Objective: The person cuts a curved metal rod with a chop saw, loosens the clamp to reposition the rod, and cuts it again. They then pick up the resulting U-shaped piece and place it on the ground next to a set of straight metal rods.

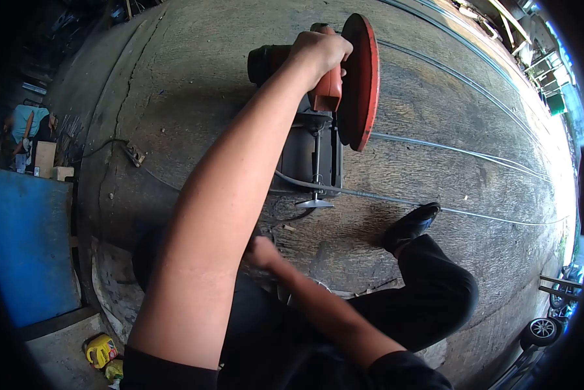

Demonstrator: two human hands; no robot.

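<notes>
Saw (362, 84), one, one left hand (319, 55) around its single red handle (327, 92).

Cut-off saw (324, 99) on the ground (428, 166), red handle (329, 81), round guard (363, 84) upright

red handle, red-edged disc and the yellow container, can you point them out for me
Red handle (326, 96): head view, on its lower end below the hand.
Red-edged disc (358, 83): head view, middle of its dark face.
Yellow container (99, 352): head view, on its body, lower left.
</notes>
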